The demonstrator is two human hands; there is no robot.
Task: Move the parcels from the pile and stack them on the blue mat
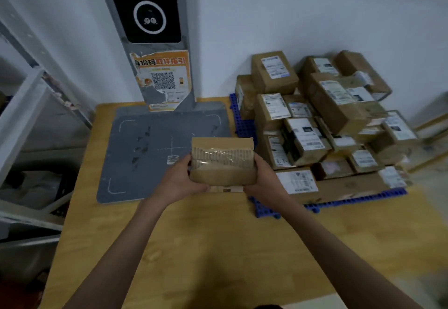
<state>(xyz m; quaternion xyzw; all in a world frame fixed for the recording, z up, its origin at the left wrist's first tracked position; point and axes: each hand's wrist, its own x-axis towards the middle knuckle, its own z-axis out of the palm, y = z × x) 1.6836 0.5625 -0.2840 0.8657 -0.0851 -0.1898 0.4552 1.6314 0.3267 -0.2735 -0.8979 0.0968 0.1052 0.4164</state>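
Head cam, only view I've got. Both hands up front holding one brown parcel (223, 160) over the near right edge of the grey scanner pad (155, 143). Left hand (180, 180) grips the parcel's left end, thumb on the near face, fingers curled behind. Right hand (263, 177) grips the right end the same way. Parcel sits level, clear tape across its top, and it's in the air, not resting on the wooden table (218, 248).

Blue mat (264, 210) lies to the right w/ a big stack of parcels (322, 124) already on it, several layers, labels mostly facing up. Stack leans uneven at the back right. The source pile is out of view.

Handling, my read: corrugated card, stiff enough to take a squeeze at the ends, prob light since the wrists look relaxed. Tape patch is slick, so I'd keep fingers on bare card at the short ends. Something pale shows under the parcel's near edge, maybe a label, too blurred to call.
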